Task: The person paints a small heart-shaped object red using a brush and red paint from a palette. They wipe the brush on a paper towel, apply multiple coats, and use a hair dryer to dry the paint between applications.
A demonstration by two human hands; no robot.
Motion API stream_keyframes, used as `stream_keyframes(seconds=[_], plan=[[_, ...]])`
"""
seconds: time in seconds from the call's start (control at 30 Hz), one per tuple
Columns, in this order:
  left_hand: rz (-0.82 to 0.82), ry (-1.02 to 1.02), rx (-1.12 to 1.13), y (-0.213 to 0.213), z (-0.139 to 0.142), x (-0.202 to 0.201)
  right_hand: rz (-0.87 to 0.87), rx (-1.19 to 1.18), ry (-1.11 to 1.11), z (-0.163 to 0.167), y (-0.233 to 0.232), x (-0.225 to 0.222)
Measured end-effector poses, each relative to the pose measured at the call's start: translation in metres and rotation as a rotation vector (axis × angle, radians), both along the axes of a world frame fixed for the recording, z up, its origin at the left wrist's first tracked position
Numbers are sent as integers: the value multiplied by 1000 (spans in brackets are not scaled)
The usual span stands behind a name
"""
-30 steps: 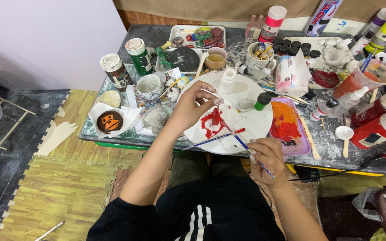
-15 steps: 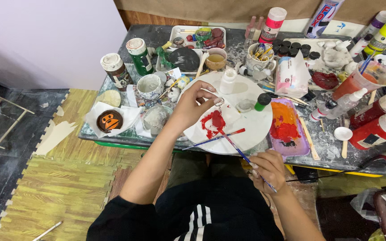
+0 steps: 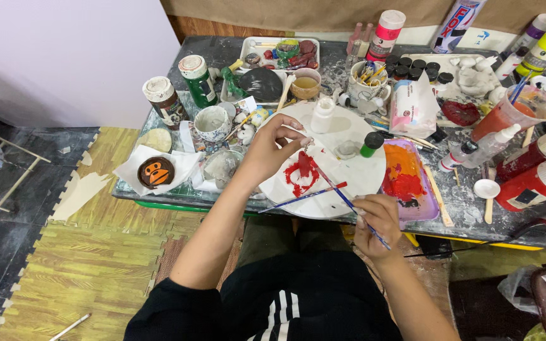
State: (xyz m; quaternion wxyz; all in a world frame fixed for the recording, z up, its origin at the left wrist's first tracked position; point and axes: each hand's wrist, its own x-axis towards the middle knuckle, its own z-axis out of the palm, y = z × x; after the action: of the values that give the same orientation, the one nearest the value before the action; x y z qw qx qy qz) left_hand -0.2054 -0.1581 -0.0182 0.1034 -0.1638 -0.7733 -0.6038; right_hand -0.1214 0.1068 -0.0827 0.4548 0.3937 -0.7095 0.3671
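My left hand [image 3: 274, 146] rests on the left part of a round white palette plate [image 3: 361, 173], its fingers pinched on a small pale thing that I cannot make out. A patch of red paint [image 3: 301, 172] lies on the plate just right of that hand. My right hand [image 3: 376, 221] is at the plate's near edge and grips a thin blue-handled brush [image 3: 341, 197] whose tip points into the red paint. A second brush with a blue and red handle [image 3: 304, 196] lies across the plate's near rim.
The table is crowded: a pink tray with red and orange paint [image 3: 407, 179], red paint bottles [image 3: 536, 182] at right, a mug of brushes [image 3: 366, 79], a white cup [image 3: 212, 121], brown and green jars [image 3: 163, 101], a round brown painted piece on paper [image 3: 156, 172]. Foam mats cover the floor at left.
My right hand has shifted slightly, keeping the brush tip at the red paint. My left hand stays on the plate with its fingers pinched.
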Motion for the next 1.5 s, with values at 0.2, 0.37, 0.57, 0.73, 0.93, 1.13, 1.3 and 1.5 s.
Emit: stream_keyframes(seconds=[0.2,0.37,0.57,0.73,0.93,1.13,1.3,1.5], plan=[[2,26,6,-2,-2,-2,30,58,-4,-13,4,10],[2,11,-2,-2,-2,-2,29,-24,8,-19,6,7],[-3,21,8,-1,-3,-3,-11,-7,-16,-12,1,2],[0,26,-4,-3,-5,-5,26,-2,-17,-17,2,9],[-22,46,10,-4,-6,-7,-9,-61,-27,-13,3,7],[-5,12,4,-2,-6,-5,4,26,-48,-6,-3,1],[3,19,-15,-4,-4,-3,52,-45,-34,-7,0,12],[2,4,-3,-4,-4,-4,-15,-16,-45,-4,-3,2]])
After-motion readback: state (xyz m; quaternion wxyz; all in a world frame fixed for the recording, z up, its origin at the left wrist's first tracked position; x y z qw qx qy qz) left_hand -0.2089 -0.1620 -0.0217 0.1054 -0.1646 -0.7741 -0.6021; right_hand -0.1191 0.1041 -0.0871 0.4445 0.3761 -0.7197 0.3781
